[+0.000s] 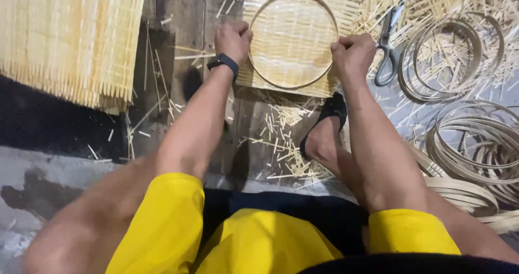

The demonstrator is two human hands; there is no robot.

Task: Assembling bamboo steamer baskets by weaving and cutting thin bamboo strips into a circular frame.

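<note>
While both fists are curled tight on opposite sides of a thin bamboo hoop [293, 39], the left hand [232, 40] grips its left edge and the right hand [353, 53] its right edge, pressing it flat onto a square woven bamboo mat [303, 4] that lies on the floor in front of the person. The hoop sits well inside the mat, and the mat's frayed slat ends stick out uncut past the ring on every side, so the trimming looks still to be done. Scissors [387, 47] lie just right of the right hand. Beyond them are stacked spare hoops [465, 139] and loose offcuts; to the left lies a larger woven sheet [70, 36], with bare floor between it and the left arm. A sandalled foot [324, 131] rests below the mat.
</note>
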